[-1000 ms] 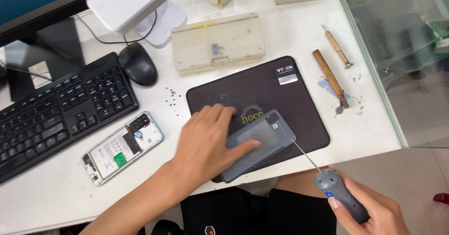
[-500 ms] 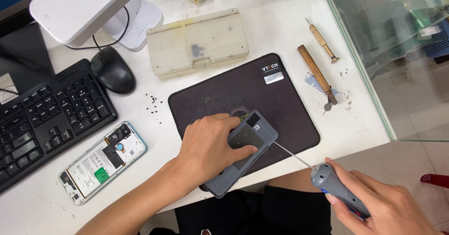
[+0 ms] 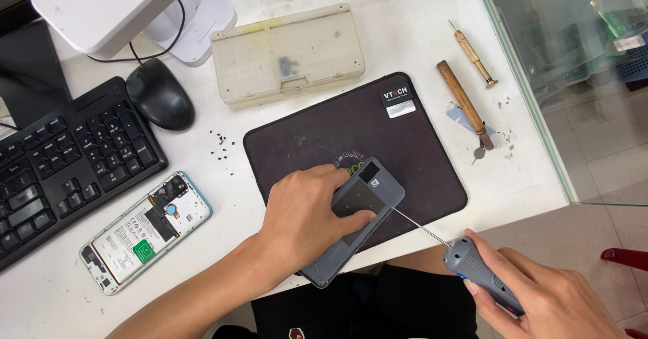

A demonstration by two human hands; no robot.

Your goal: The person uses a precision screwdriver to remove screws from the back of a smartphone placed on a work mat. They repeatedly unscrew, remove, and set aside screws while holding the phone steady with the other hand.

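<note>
My left hand (image 3: 307, 221) presses flat on a grey phone part (image 3: 361, 211) that lies tilted over the near edge of a dark work mat (image 3: 337, 133). My right hand (image 3: 540, 298) grips a grey electric screwdriver (image 3: 476, 271) off the table's front right. Its thin bit (image 3: 418, 225) reaches the right edge of the grey part. An opened phone (image 3: 145, 229) with its insides showing lies on the white table (image 3: 405, 48) to the left.
A black keyboard (image 3: 64, 163) and a black mouse (image 3: 158, 96) are at the left. A cream parts box (image 3: 287, 52) stands behind the mat. Two wooden-handled tools (image 3: 462, 99) lie at the right by a glass panel (image 3: 580, 62). Tiny screws (image 3: 219, 143) are scattered by the mat.
My left hand has turned the grey part more upright on the mat. The screwdriver bit has come up to its right edge. The view has shifted a little.
</note>
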